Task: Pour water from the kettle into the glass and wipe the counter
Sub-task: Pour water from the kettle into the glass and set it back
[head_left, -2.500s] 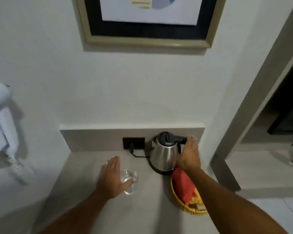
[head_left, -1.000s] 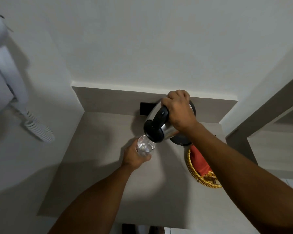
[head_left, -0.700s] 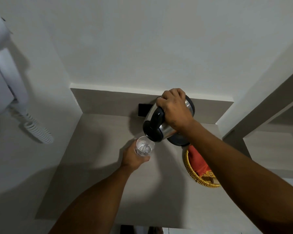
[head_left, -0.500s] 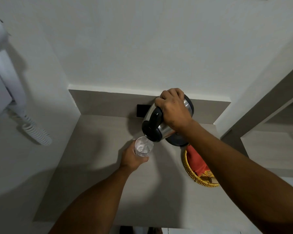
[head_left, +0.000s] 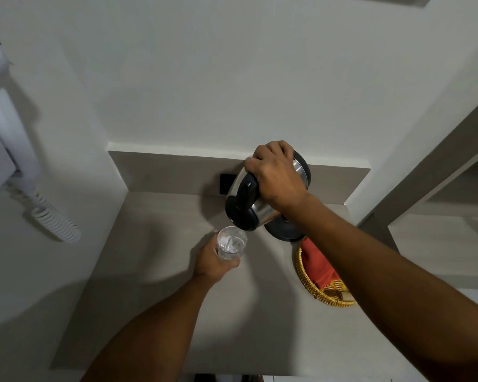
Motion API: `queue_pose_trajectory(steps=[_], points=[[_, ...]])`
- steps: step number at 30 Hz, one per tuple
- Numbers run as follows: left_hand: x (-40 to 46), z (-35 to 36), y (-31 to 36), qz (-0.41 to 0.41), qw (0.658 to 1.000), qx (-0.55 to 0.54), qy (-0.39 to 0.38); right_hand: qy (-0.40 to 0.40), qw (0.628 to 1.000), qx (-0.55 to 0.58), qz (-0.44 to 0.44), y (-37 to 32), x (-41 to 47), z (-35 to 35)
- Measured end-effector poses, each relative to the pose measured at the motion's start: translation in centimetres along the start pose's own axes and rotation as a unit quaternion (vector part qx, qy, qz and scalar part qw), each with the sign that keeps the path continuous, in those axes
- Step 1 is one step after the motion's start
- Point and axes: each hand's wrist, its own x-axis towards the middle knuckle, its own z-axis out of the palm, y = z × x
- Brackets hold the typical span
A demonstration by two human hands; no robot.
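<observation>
- Head view, the only one you have: your right hand (head_left: 278,176) is wrapped shut around the handle of the stainless steel electric kettle (head_left: 262,198), which is lifted clear of its black base (head_left: 286,230) and tipped down to your left.
- The kettle's black lidded top points toward the drinking glass (head_left: 231,244), with its lip just above the glass rim.
- Your left hand (head_left: 214,261) has its fingers curled closed around the lower part of the glass. You cannot tell from here whether the glass rests on the grey counter (head_left: 155,260) or is lifted a little off it.
- Water shows inside the glass, rippled and bright, so the pour looks under way. How full it is cannot be read from above.
- Just right of the base sits a yellow woven basket (head_left: 315,288) with a red packet (head_left: 319,267) in it, under your right forearm.
- A black wall socket (head_left: 226,183) shows behind the kettle; a white wall-mounted hair dryer (head_left: 0,133) with a coiled cord hangs far to the left.
- Judged from this: the first half of the job is in progress. Left to do are ending the pour, setting the kettle on its base, and wiping the counter.
- No cloth is in sight, and no spill is visible on the counter.
</observation>
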Motion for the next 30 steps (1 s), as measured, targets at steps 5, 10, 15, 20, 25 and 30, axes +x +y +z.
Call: queue_pose_trajectory(steps=[5,10,15,20,25,30], points=[[-0.1,0.1,-0.1,0.000,1.000,-0.003,0.013,0.005,1.000,-0.004,-0.001,0.0,0.1,0.1],[0.0,0.0,-0.1,0.000,1.000,0.014,0.007,0.003,1.000,-0.004,0.003,0.2,0.1,0.3],[0.0,0.0,-0.2,0.003,1.000,0.010,0.006,0.002,1.000,-0.002,0.010,0.4,0.0,0.5],[0.0,0.1,-0.4,-0.003,1.000,-0.023,0.004,0.002,0.999,0.024,0.031,0.8,-0.5,1.2],[0.1,0.0,-0.5,-0.017,0.999,-0.046,-0.007,0.012,0.981,0.126,0.149,2.7,-2.3,2.5],[0.4,0.2,-0.6,-0.002,0.999,-0.043,-0.015,0.068,0.862,0.280,0.417,6.9,-5.0,4.9]])
